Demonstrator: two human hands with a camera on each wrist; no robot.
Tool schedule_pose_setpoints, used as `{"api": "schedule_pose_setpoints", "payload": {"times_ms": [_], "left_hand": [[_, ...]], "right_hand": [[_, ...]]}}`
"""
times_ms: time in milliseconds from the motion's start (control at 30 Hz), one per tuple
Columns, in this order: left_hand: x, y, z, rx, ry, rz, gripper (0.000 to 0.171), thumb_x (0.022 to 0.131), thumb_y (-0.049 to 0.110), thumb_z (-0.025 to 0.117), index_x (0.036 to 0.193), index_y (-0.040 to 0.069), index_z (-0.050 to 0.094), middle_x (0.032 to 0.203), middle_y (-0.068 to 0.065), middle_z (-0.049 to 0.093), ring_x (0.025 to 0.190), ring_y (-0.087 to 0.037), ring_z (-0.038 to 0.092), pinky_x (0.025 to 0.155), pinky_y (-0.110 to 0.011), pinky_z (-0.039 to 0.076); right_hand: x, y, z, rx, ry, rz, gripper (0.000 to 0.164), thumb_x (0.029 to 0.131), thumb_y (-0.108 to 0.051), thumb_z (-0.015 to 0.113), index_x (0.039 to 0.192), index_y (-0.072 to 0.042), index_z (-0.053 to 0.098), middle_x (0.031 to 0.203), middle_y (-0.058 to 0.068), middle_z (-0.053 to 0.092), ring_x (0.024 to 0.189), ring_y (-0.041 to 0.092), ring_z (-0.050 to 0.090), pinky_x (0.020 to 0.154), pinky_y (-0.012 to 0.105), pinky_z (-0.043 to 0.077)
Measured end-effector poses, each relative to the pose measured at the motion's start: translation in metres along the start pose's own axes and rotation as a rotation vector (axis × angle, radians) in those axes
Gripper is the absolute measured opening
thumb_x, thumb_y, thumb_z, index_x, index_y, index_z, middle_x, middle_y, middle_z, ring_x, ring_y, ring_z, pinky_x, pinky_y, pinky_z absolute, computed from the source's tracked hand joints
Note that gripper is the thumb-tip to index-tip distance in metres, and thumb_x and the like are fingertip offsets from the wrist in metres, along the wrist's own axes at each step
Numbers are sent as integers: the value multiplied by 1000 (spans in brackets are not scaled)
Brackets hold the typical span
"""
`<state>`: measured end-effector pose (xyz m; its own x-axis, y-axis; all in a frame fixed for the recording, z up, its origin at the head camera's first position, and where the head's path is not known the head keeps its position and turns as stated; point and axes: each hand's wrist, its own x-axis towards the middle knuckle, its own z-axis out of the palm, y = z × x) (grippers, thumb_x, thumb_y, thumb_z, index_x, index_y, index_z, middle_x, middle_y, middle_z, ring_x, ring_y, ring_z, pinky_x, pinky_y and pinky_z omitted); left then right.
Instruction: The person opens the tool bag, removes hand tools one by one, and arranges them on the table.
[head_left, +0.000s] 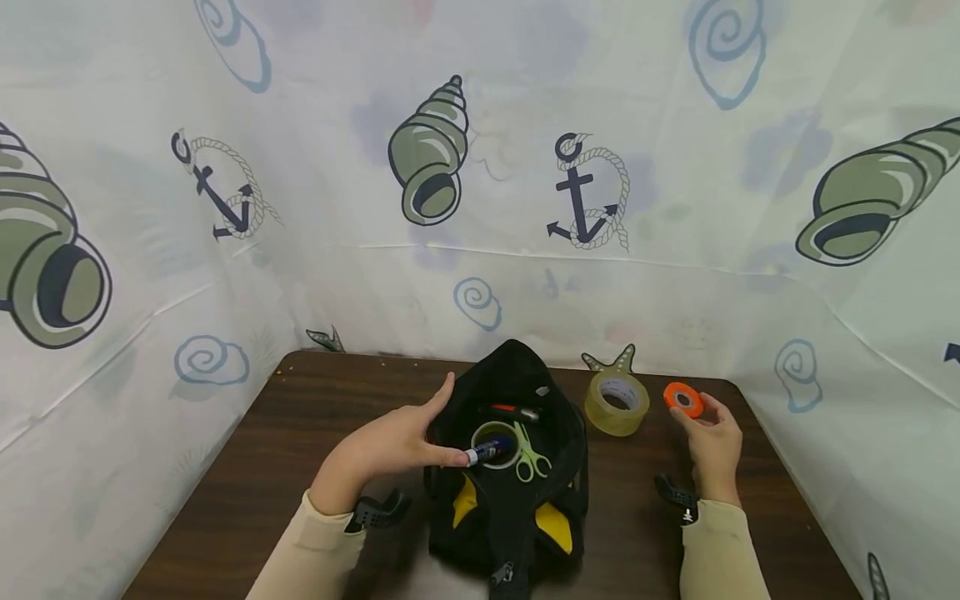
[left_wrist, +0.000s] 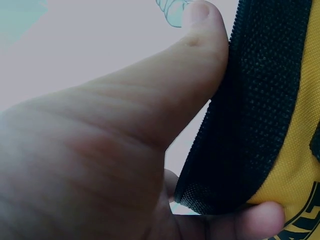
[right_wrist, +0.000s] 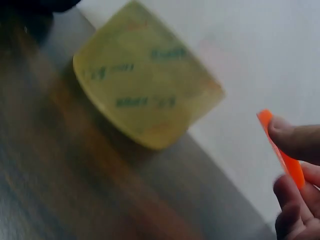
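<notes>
And here's the orange disc (head_left: 693,398), up in the right hand (head_left: 716,442), just beyond the big roll of yellowish tape (head_left: 618,422) on its right. It looks light and stiff, a slim little thing (edge-on in the right wrist view, it's barely a sliver!), and it should handle easily. The smooth face might slip a touch, so the rim is the place to take it, pinched across its thickness; breakage looks a small worry.

Look at that right hand: the grip is narrow, thumb on one face and fingers behind, the disc tilted so that its front shows to the head camera. The forearm comes up from below, wrist near the right side of the table (head_left: 330,392).

Across to the black-and-yellow bag (head_left: 450,542), standing with its mouth gaping. Soft fabric, I'd judge, floppy at the edges, best steadied by its rim. And the left hand (head_left: 390,446) is right there, spread wide against the left side, one digit up along the edge, another over the opening, its tip right by a dark marker (head_left: 491,451). Touching the marker? Can't tell from here!

Inside, pale green scissors (head_left: 529,463) lean beside a second tape roll (head_left: 491,425), with a red-and-black tool (head_left: 517,411) behind. Past it all hangs a shell-and-anchor cloth (head_left: 510,287).
</notes>
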<state>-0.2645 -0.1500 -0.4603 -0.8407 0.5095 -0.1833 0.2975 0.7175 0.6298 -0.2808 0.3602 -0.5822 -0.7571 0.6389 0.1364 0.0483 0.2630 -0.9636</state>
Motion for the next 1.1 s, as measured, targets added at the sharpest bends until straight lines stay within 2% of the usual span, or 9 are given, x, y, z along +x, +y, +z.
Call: {"api": "schedule_pose_setpoints", "payload": {"times_ms": [167,267,333,400,467,567,767,967,1100], "left_hand": [[0,1,0,-7,0,3,123,91,67,81,173,44,-8,165,-12,55,144,-31,62,119,-58,48],[0,1,1,-7,-4,-5,122,92,66,81,173,44,-8,166,-12,53,144,-31,62,119,-59,49],[0,1,1,-9,-6,-7,123,91,66,81,173,44,-8,169,-12,50,145,-32,61,119,-59,48],[-1,0,1,-14,-8,-5,123,91,66,81,173,44,-8,169,-12,49,145,-32,61,119,-60,49],[-1,0,1,-18,-8,-2,123,91,68,81,173,44,-8,170,-12,47,145,-32,61,119,-60,48],[-1,0,0,-19,-8,2,124,90,70,80,173,44,-8,170,-13,47,146,-33,60,118,-60,49],[0,-1,0,-14,-6,9,123,90,70,80,173,44,-8,164,-14,55,142,-31,63,118,-59,49],[1,-2,0,-12,-6,8,122,90,71,79,172,47,-8,169,-13,50,144,-31,62,119,-60,48],[2,-2,1,-7,-6,9,122,89,72,79,172,47,-8,168,-13,50,143,-31,62,119,-60,49]], "right_hand": [[1,13,1,-33,-32,-25,75,94,-19,89,159,-4,54,138,17,62,79,-7,58,66,10,49],[3,19,1,-123,-67,-44,76,95,-19,88,160,-4,53,149,20,59,84,-1,62,69,13,50],[4,24,2,-199,-106,-37,77,95,-18,87,161,-2,51,154,25,57,96,12,68,82,23,55],[6,27,3,-247,-156,-17,77,96,-15,85,161,2,47,158,31,53,117,32,68,102,41,56],[8,27,3,-272,-216,14,78,98,-11,81,163,6,42,164,34,46,140,46,55,118,57,46],[10,25,3,-264,-277,45,78,100,-6,76,165,10,35,168,36,39,151,52,43,125,64,38],[13,24,5,-323,-294,17,77,99,-7,76,162,13,38,165,40,38,153,56,37,128,68,29],[12,27,6,-416,-280,-78,78,96,-10,84,155,20,42,147,45,41,138,58,39,123,68,36],[11,27,6,-422,-281,-83,75,96,-10,83,154,19,45,144,45,42,136,57,37,121,69,37]]}}
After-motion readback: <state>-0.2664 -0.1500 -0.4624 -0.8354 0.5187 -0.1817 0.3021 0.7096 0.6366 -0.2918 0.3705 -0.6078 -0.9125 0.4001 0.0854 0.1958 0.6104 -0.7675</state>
